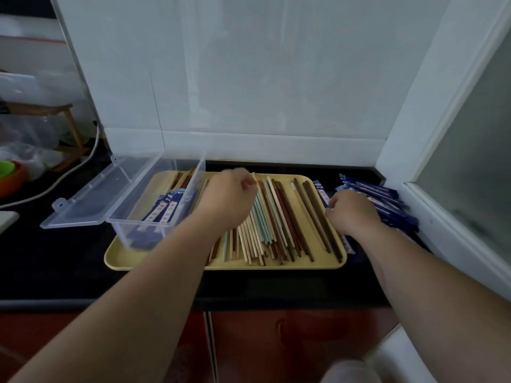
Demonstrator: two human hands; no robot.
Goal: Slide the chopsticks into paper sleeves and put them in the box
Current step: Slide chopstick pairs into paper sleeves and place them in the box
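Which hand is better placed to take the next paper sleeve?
Probably the right hand: it is at the blue sleeve pile beside the tray, while the left hand is over the loose chopsticks, farther from the pile.

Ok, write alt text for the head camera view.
A person's left hand reaches over loose chopsticks on a yellow tray while the right hand reaches for a pile of blue paper sleeves beside it. An open clear box at the tray's left end holds a few sleeved pairs.

Dim light; white tiled wall (249, 78) rises behind a black counter (55, 258), red-brown cabinet doors (276, 341) below.
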